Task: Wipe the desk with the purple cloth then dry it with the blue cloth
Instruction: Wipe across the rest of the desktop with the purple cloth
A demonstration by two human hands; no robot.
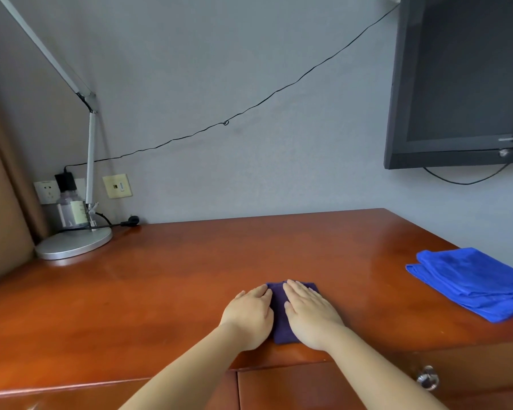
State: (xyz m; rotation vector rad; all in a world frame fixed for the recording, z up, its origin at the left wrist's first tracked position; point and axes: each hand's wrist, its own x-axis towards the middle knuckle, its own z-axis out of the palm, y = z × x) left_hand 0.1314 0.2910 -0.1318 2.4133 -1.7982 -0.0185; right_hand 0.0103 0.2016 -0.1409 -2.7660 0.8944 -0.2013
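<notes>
**Both hands flat on purple cloth, near front edge of table**

Left hand (249, 316) and right hand (310, 315) lay side by side, palms down, on the folded purple cloth (279, 309). Fingers straight and together, pressing; neither grip curled round the cloth, both released and flat. Cloth showed as a dark strip between the two hands, with its far edge poking out past the fingertips (292, 284) and its near edge just short of the table (160, 291) front.

Blue cloth (468, 281) lay folded well to the right of the hands, near the right edge of the table, untouched and apart from the purple one.

Far to the left of the hands, at the back corner: lamp (74, 244) with round silver base on the table, arm rising up and left. A clear bottle (70, 210) stood just behind the base, against the wall sockets. A thin black cord (225, 122) ran across the wall, up toward the screen (462, 81) mounted above and right of the hands.

Below the hands, drawer fronts; a metal knob (427, 377) on the right one.
</notes>
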